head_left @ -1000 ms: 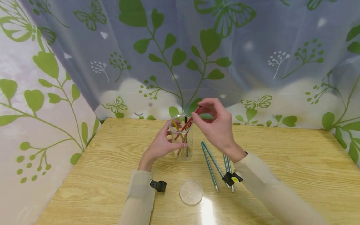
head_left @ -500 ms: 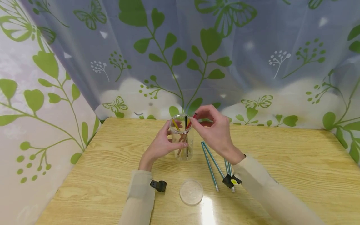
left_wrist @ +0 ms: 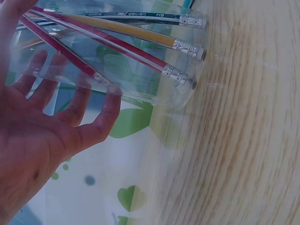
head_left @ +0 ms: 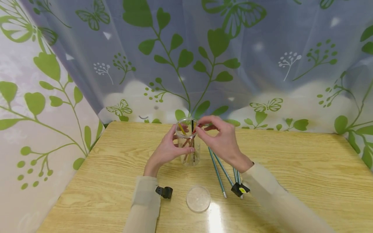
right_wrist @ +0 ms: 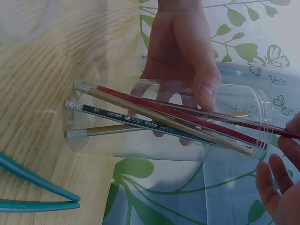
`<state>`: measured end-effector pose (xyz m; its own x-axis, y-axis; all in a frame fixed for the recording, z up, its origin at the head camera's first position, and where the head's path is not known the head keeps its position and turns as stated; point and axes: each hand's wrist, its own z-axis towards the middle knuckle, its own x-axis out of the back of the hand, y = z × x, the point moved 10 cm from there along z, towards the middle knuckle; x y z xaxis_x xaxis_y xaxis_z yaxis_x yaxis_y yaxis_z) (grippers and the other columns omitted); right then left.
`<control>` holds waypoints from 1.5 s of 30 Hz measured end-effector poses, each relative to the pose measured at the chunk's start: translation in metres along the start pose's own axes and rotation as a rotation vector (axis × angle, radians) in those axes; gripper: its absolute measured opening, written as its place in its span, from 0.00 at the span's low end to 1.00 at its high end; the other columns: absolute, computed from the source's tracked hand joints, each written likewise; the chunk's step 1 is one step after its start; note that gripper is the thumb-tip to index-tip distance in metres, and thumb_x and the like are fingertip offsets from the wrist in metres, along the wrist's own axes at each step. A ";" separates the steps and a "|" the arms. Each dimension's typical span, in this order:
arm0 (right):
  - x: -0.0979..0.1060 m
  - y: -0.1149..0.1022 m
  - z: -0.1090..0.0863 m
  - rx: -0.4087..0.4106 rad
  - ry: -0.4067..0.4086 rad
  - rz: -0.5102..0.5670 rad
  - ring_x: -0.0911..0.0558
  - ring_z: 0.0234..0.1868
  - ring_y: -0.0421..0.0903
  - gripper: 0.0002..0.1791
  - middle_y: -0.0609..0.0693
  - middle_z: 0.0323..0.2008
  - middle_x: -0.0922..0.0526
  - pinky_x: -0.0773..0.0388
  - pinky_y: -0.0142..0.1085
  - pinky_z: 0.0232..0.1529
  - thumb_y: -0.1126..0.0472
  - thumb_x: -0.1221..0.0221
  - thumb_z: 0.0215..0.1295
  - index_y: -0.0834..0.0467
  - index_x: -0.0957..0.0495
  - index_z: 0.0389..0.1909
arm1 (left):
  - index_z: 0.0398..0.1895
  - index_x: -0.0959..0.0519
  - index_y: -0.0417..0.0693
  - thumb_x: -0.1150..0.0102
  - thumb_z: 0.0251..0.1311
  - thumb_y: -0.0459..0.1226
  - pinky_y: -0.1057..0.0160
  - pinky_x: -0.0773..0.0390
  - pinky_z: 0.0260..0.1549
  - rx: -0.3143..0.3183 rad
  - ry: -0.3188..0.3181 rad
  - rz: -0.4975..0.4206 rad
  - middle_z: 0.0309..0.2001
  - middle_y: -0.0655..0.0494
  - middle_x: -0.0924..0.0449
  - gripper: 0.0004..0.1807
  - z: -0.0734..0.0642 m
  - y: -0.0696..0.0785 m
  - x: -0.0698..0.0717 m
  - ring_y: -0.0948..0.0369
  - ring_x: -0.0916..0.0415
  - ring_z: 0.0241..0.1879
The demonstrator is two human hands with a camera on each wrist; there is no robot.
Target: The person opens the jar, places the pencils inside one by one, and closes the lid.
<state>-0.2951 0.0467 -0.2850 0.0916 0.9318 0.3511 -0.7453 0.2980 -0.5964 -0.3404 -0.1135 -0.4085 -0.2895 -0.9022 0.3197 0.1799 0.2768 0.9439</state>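
Observation:
A clear plastic jar (head_left: 197, 158) stands upright on the table, with my left hand (head_left: 164, 151) gripping its side, thumb in front and fingers behind. Inside lean several eraser-tipped pencils, among them a dark pencil (right_wrist: 136, 120), a yellow pencil (left_wrist: 154, 36) and another red pencil (left_wrist: 117, 44). At the jar's mouth my right hand (head_left: 222, 139) pinches the upper end of a red pencil (right_wrist: 258, 124). Most of that pencil slants down inside the jar. In the left wrist view its eraser end (left_wrist: 103, 80) is above the jar's bottom.
Right of the jar, several teal pencils (head_left: 217, 174) lie on the wooden table (head_left: 102, 194), partly hidden by the right wrist's camera. A round clear lid (head_left: 198, 199) lies flat in front of the jar. Behind the table hangs a leaf-patterned curtain (head_left: 250, 71).
My right hand has moved down and slightly left, sliding the red pencil deeper into the jar. The left hand and jar have stayed in place.

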 end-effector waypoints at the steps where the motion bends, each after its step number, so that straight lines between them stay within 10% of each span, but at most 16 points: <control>1: -0.002 0.000 0.000 0.010 -0.008 -0.011 0.14 0.42 0.47 0.09 0.52 0.38 0.11 0.14 0.42 0.42 0.69 0.31 0.61 0.59 0.15 0.41 | 0.67 0.34 0.62 0.21 0.51 0.43 0.44 0.22 0.59 -0.004 -0.001 -0.001 0.65 0.59 0.32 0.41 0.000 0.000 0.000 0.49 0.29 0.66; 26: -0.021 0.005 -0.001 -0.025 -0.230 -0.134 0.22 0.56 0.52 0.04 0.48 0.39 0.11 0.25 0.55 0.56 0.63 0.36 0.68 0.53 0.15 0.41 | 0.67 0.34 0.61 0.22 0.53 0.41 0.48 0.19 0.53 -0.017 -0.005 -0.025 0.63 0.60 0.32 0.40 0.000 0.002 0.000 0.49 0.28 0.62; 45: -0.021 -0.004 -0.008 0.160 -0.185 -0.152 0.21 0.57 0.56 0.07 0.49 0.38 0.10 0.21 0.57 0.55 0.64 0.34 0.61 0.58 0.14 0.40 | 0.70 0.35 0.58 0.22 0.53 0.41 0.48 0.20 0.55 -0.018 -0.013 -0.023 0.62 0.57 0.33 0.42 0.001 0.001 -0.001 0.48 0.29 0.63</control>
<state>-0.2892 0.0272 -0.2956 0.0988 0.8209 0.5625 -0.8281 0.3812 -0.4109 -0.3407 -0.1123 -0.4078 -0.3063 -0.9037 0.2992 0.1902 0.2499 0.9494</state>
